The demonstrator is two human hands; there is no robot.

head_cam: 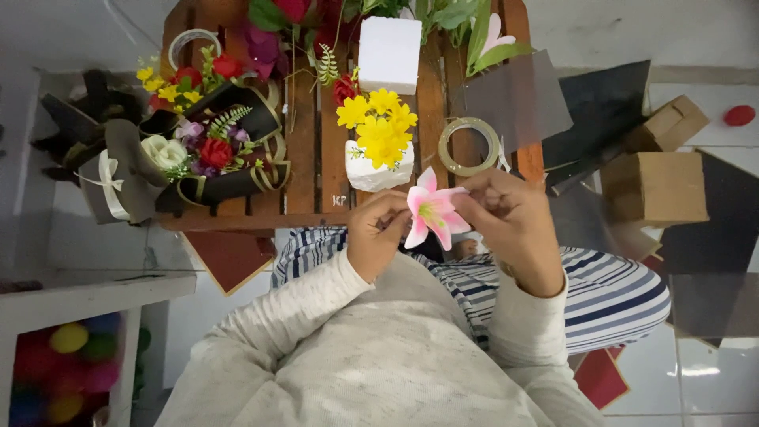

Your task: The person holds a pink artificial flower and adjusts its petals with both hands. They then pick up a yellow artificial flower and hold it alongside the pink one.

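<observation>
Both hands pinch a pink lily (431,212) just off the table's (304,170) near edge: left hand (378,237) closed on its base, right hand (510,225) closed on a petal tip. Risks, as judged: a hard tug tears the petal; a slipped grip drops the lily to the lap. Yellow flowers in foam (381,138) stand close ahead, so an elbow or wrist could tip them. A tape roll (470,146) lies beside them.

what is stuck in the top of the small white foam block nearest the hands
A cluster of yellow flowers stands in the white foam block, with a red flower behind. Their stems and the block's top are covered by blooms.
</observation>
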